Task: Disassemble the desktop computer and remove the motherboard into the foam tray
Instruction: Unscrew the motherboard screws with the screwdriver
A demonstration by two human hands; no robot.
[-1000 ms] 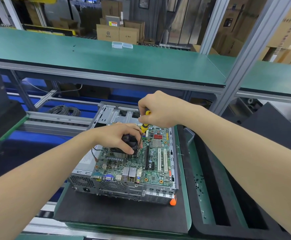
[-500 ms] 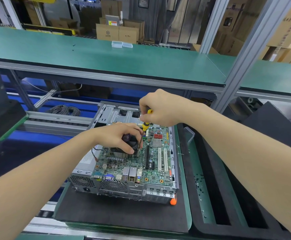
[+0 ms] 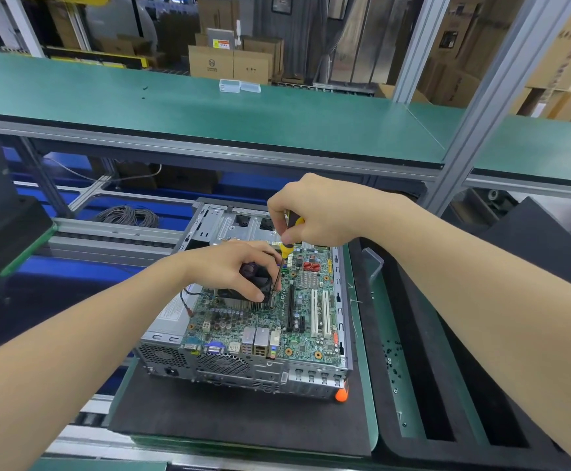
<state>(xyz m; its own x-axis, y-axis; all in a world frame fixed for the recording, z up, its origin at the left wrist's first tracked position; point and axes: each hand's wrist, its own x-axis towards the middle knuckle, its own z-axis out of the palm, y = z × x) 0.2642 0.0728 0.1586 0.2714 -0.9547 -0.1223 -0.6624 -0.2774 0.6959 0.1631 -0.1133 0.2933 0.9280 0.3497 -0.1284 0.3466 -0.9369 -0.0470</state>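
The right grip [image 3: 314, 212] clasps the screwdriver [image 3: 285, 249], left grip [image 3: 229, 266] holds the fan [image 3: 256, 279] covering the motherboard [image 3: 307, 321], foam tray [image 3: 389, 450] alongside.

2 grips: left grip [image 3: 229, 266], right grip [image 3: 311, 212]. 1 PC case [image 3: 171, 321], 1 motherboard [image 3: 311, 334], 1 fan [image 3: 256, 280], 1 screwdriver [image 3: 286, 249], 1 foam tray [image 3: 430, 452], 1 cable coil [image 3: 127, 215]. 2 white slots [image 3: 314, 312] [image 3: 326, 312], 2 clear boxes [image 3: 229, 86] [image 3: 250, 87] beyond grips.

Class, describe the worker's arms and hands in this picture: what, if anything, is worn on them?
Nothing worn shows. The left hand and right hand are bare, with no gloves and no rings visible. The left forearm and right forearm are bare too: no sleeve, watch, bracelet or wrist strap appears along them as far as the picture's edges.
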